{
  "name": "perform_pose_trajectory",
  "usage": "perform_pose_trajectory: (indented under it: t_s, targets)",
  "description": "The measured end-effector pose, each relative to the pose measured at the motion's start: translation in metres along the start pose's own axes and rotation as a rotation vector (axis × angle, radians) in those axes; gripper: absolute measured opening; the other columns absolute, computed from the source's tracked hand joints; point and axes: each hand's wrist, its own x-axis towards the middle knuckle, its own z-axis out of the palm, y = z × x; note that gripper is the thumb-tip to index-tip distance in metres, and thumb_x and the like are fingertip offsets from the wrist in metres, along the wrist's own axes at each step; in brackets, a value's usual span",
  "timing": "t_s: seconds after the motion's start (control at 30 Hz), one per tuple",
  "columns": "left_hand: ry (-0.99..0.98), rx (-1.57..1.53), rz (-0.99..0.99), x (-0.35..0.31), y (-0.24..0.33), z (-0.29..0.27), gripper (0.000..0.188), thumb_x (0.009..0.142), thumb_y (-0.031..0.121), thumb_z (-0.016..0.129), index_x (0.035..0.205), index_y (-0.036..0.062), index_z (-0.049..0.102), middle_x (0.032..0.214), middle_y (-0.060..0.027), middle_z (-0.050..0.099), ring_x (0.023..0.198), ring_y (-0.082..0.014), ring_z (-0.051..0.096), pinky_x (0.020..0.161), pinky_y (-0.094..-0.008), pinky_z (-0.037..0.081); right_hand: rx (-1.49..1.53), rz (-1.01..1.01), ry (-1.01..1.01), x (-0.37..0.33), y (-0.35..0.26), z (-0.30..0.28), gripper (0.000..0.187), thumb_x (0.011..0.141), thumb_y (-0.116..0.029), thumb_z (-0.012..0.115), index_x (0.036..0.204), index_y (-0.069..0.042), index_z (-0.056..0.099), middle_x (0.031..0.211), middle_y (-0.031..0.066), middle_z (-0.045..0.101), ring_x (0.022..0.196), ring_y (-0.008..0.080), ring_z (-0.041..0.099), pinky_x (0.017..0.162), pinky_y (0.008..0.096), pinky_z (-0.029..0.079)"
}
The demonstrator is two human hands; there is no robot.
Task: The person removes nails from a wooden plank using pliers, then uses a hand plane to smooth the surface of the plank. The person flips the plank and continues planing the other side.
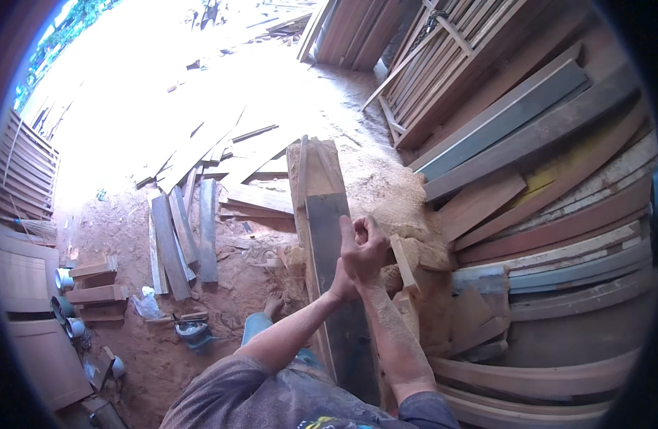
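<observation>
My hands meet above a long dark plank that lies on a timber bench running away from me. My left hand presses against my right at the wrist and palm. One finger points up and away; which hand it belongs to is unclear. My right hand is curled, its fingers bent in. Anything held between the two is hidden or too small to name. Sawdust coats my forearms. Just right of my hands, a short pale wood offcut leans against the bench's side.
Planks and offcuts litter the floor left of the bench. Stacked boards fill the right side. A sawdust heap lies beyond my hands. A small dark bucket, a plastic bag and panelled wooden doors are at left.
</observation>
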Motion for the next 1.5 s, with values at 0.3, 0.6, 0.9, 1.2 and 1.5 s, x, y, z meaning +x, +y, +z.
perform_pose_trajectory:
  t_s: [0.3, 0.6, 0.9, 1.2, 1.5]
  targets:
    - [0.159, -0.458, -0.214, 0.013, -0.144, -0.04, 0.045, 0.098, 0.017, 0.075, 0.138, 0.0022, 0.061, 0.125, -0.0029, 0.066, 0.111, -0.0178, 0.067, 0.097, -0.0346, 0.056, -0.302, 0.157, -0.375, 0.03, 0.015, 0.084, 0.036, 0.092, -0.038, 0.078, 0.093, -0.003, 0.07, 0.096, 0.0246, 0.076, 0.096, 0.0437, 0.075, 0.087, 0.0527, 0.058]
    - [0.113, 0.222, 0.077, 0.021, 0.043, 0.02, 0.066, 0.098, 0.024, 0.073, 0.152, -0.0025, 0.047, 0.139, -0.0255, 0.064, 0.13, -0.0385, 0.064, 0.103, -0.0462, 0.052, -0.127, 0.022, -0.157, -0.005, 0.015, -0.024, 0.047, 0.099, -0.028, 0.074, 0.138, -0.004, 0.063, 0.102, 0.016, 0.074, 0.092, 0.0247, 0.074, 0.083, 0.0404, 0.058]
    - [-0.097, 0.72, 0.351, -0.099, 0.095, 0.053, 0.096, 0.084, 0.014, 0.073, 0.168, 0.0038, 0.027, 0.156, -0.0197, 0.045, 0.145, -0.0344, 0.046, 0.115, -0.0482, 0.035, 0.821, 0.364, 0.099, -0.076, 0.032, -0.121, 0.051, 0.112, -0.01, 0.053, 0.159, 0.005, 0.04, 0.143, 0.0186, 0.061, 0.132, 0.0255, 0.061, 0.109, 0.0378, 0.056]
    - [-0.582, 0.742, 0.261, -0.119, 0.07, 0.024, 0.098, 0.085, 0.009, 0.071, 0.171, 0.0103, 0.025, 0.138, -0.014, 0.06, 0.127, -0.0289, 0.06, 0.105, -0.0449, 0.044, 0.862, 0.288, -0.03, -0.064, 0.035, -0.124, 0.054, 0.112, -0.011, 0.054, 0.161, 0.002, 0.039, 0.15, 0.0231, 0.058, 0.143, 0.034, 0.056, 0.113, 0.0412, 0.055]
    - [-0.604, 0.847, 0.338, -0.125, 0.039, 0.008, 0.043, 0.088, 0.021, 0.071, 0.128, 0.0057, 0.067, 0.125, -0.009, 0.065, 0.124, -0.0245, 0.061, 0.101, -0.0414, 0.045, 0.815, 0.253, 0.067, -0.062, 0.043, -0.136, 0.056, 0.111, -0.014, 0.055, 0.163, -0.002, 0.037, 0.155, 0.0249, 0.054, 0.147, 0.0362, 0.052, 0.117, 0.0437, 0.052]
